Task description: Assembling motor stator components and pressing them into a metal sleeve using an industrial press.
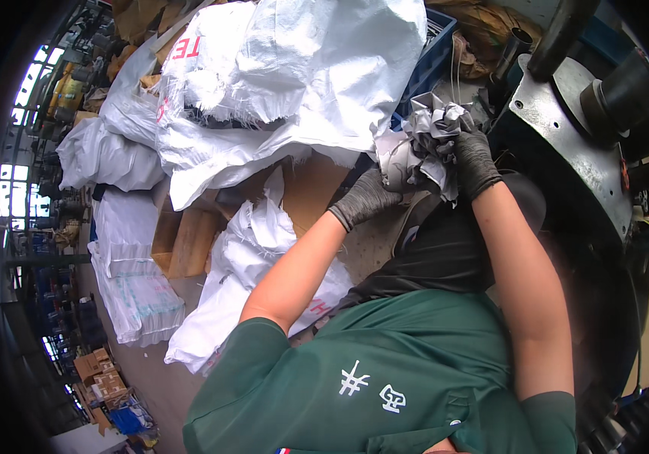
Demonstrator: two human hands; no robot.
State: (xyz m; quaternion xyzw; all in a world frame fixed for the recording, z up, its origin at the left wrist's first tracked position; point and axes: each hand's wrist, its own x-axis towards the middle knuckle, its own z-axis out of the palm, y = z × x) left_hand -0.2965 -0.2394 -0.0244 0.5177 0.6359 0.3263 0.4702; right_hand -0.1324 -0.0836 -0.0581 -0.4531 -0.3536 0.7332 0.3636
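Note:
Both my hands wear dark grey gloves and hold one bundle of crumpled grey-and-white sheet (434,132), which looks like paper or thin plastic. My left hand (370,198) grips its lower left side, with the fingertips partly hidden behind it. On the right side my right hand (477,157) is closed around the folds, its fingers bent into them. The bundle is held up in front of a blue crate (432,57), above my dark-trousered leg. Whether anything is wrapped inside it, I cannot tell.
Large white woven sacks (317,68) lie ahead and to the left, some torn open. Beneath them is an open cardboard box (180,234). A machine with a metal plate (566,129) and dark cylinders stands close on the right. Stacked cartons (101,374) are at the far lower left.

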